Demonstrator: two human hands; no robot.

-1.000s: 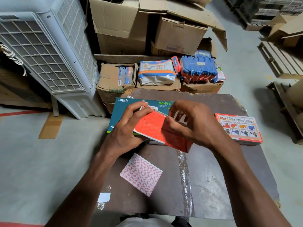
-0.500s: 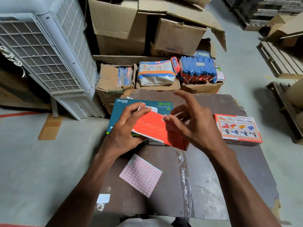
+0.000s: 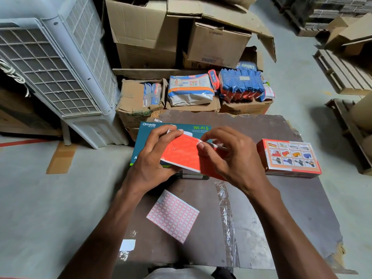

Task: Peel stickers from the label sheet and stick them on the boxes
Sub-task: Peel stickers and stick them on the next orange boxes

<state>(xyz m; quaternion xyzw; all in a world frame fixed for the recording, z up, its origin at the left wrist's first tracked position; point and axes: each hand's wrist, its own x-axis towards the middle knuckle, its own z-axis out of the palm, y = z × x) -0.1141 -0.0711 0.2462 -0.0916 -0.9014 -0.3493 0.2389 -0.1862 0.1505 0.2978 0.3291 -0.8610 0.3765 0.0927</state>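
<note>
My left hand [image 3: 155,158] grips the left end of an orange box [image 3: 182,153] and holds it tilted above a teal Wi-Fi box [image 3: 198,128]. My right hand [image 3: 229,158] pinches the orange box's upper right edge, with the thumb on a small white sticker [image 3: 198,142] there and the fingers curled behind the box. The label sheet [image 3: 173,215], a white sheet with a red grid of stickers, lies flat on the brown board [image 3: 261,218] in front of me. A second orange box [image 3: 289,158] with printed pictures lies at the right.
Beyond the board stand cardboard cartons [image 3: 141,33] and packs of goods [image 3: 190,89]. A white air cooler [image 3: 60,67] stands at the left. Wooden pallets [image 3: 342,71] lie on the grey floor at the right. A strip of clear tape [image 3: 227,218] crosses the board.
My right hand, lifted with spread fingers half a second ago, has come back down onto the orange box's upper right edge. My left hand keeps its grip on the box.
</note>
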